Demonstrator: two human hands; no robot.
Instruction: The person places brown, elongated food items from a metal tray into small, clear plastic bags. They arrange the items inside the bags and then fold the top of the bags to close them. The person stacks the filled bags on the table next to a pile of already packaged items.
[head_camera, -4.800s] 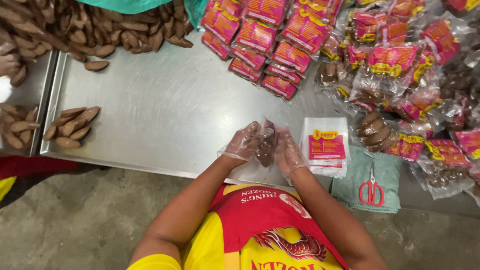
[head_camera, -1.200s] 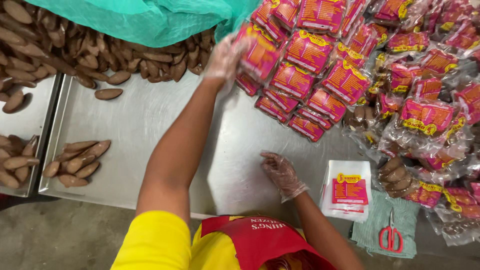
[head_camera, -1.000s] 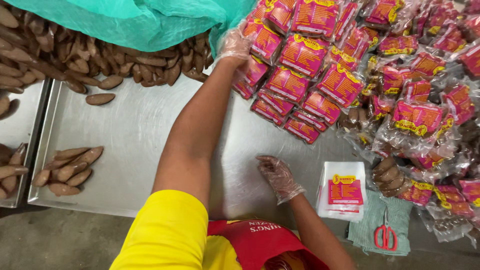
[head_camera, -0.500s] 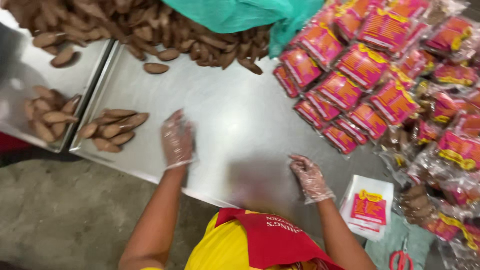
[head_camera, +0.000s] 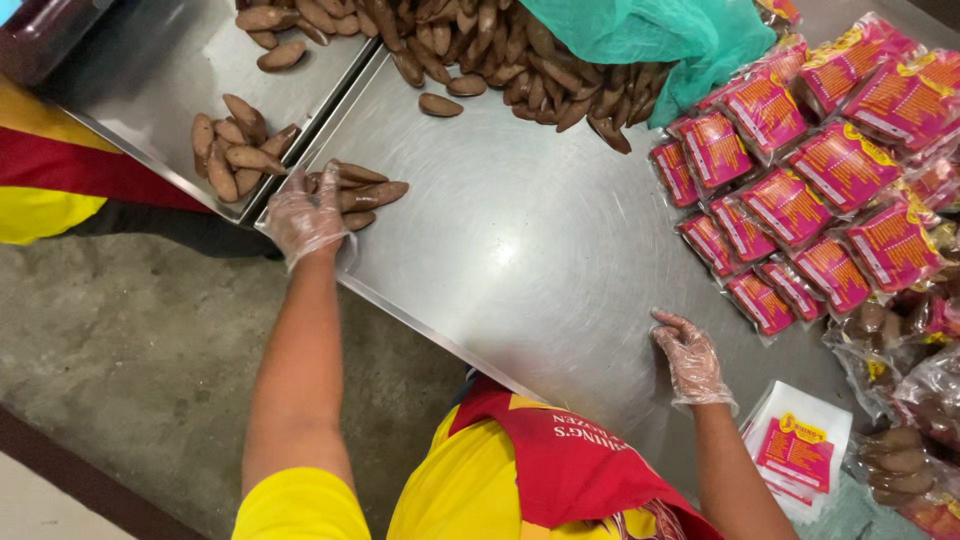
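Across most of the view stretches a steel table (head_camera: 520, 230), seen from above by the person working at it. Along its far edge lies a long heap of brown pods (head_camera: 500, 50), partly covered at the right by a teal mesh bag (head_camera: 660, 35). To the right, rows of pink sealed packets (head_camera: 790, 190) overlap one another, reaching the picture's edge. At the left, a second steel tray (head_camera: 150, 90) butts against the table and carries a small cluster of the same brown pods.

Near the table's left corner sits a small pile of pods (head_camera: 360, 190). The left hand (head_camera: 305, 215), in a thin clear glove, rests on this pile with fingers spread over the pods — whether it grips any is unclear. The right hand (head_camera: 690, 355), also gloved, lies flat and open on bare steel, well apart from the left and holding nothing. Just beside it, near the table's front edge, is a stack of empty printed bags (head_camera: 800, 450).
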